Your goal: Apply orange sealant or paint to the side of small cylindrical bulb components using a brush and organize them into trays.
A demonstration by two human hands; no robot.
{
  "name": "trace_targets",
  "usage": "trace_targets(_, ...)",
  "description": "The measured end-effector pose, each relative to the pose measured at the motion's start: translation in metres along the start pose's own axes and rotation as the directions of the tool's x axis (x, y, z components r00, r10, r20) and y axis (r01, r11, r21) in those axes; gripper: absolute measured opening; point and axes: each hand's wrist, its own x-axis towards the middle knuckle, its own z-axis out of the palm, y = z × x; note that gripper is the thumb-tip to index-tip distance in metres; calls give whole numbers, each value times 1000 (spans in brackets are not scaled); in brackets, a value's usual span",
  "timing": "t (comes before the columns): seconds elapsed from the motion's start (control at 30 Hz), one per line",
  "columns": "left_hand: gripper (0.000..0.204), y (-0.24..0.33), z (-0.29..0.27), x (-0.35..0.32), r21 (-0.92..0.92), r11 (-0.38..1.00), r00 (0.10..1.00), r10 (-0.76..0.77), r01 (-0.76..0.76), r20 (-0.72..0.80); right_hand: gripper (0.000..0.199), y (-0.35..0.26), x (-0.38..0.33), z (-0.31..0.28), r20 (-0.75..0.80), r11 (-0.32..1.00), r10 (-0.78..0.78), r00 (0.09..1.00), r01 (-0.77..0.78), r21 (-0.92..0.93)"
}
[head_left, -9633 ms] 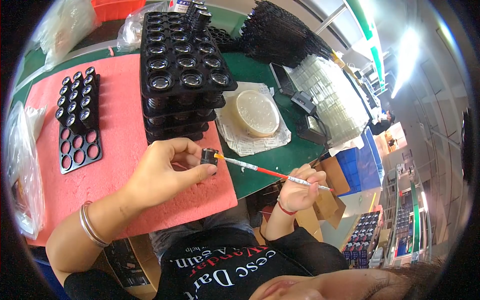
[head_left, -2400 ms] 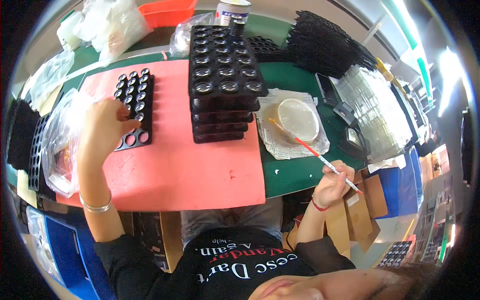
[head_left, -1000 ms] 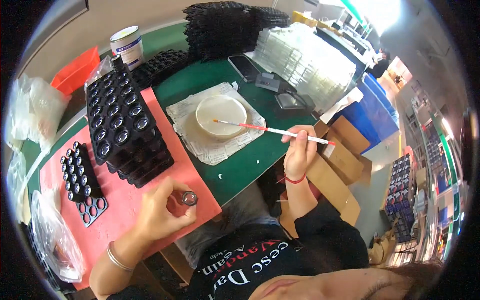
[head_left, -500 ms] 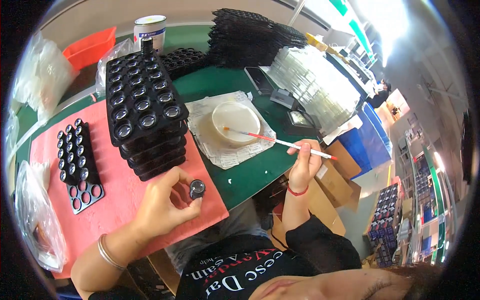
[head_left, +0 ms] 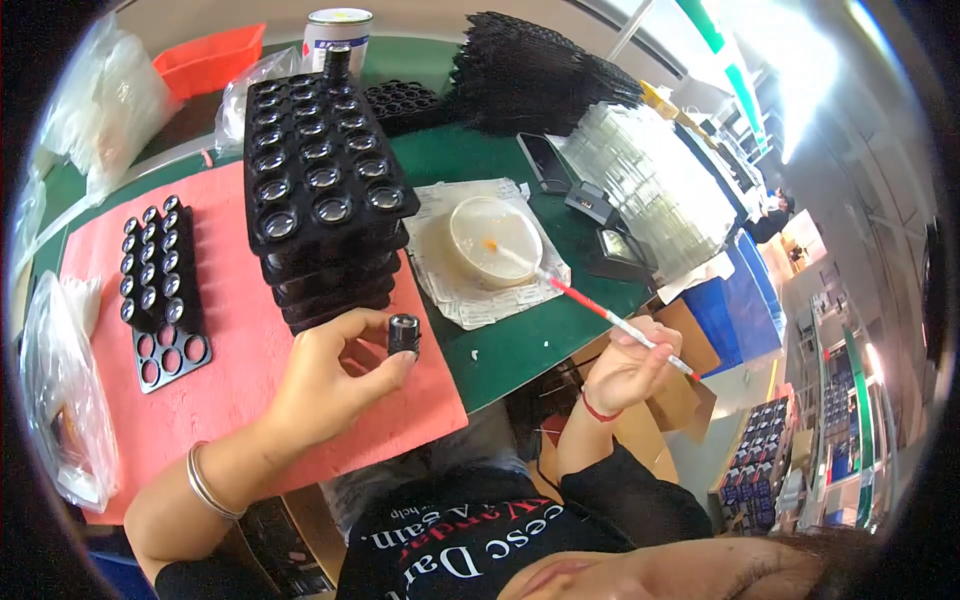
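Observation:
Between thumb and fingers of my left hand (head_left: 325, 375) is a small black lens barrel (head_left: 403, 338), upright, with glass at its top end. The hand is over the pink mat (head_left: 410, 412), in front of the stack of black trays (head_left: 325, 242). My right hand (head_left: 630, 370) grips a slim paintbrush (head_left: 590, 303) with a red and white handle. Its orange bristles are inside a shallow round dish (head_left: 463, 258) of whitish, translucent look. Whether the bristles touch the bottom, I cannot tell. The dish stands on a pad of printed paper (head_left: 440, 295).
A small lens rack (head_left: 172, 380) lies left on the mat, beside plastic bags (head_left: 65, 400). Behind are a red bin (head_left: 210, 62), a can (head_left: 338, 22) and piled black trays (head_left: 540, 75). Clear trays (head_left: 650, 180), a phone (head_left: 543, 160) and small devices (head_left: 592, 203) are right of the dish.
The lens barrel has tipped from glass facing up at me to showing its side. My right hand has lowered and shifted right slightly; the brush is steeper, its bristles deeper in the dish.

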Motion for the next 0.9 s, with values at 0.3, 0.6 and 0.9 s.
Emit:
trace_targets(0.3, 25, 1, 0, 0, -60, 998, 1000, -17, 17, 12, 26, -9, -14, 8, 295, 939, 136, 946, -218, 265)
trace_targets(0.6, 24, 5, -1, -2, -70, 998, 1000, -5, 6, 18, 26, -6, -16, 7, 322, 973, 101, 941, -161, 164)
trace_targets(0.9, 26, 3, -2, 0, -169, 985, 997, -14, 27, 72, 26, 0, -13, 6, 332, 982, 79, 940, -132, 139)
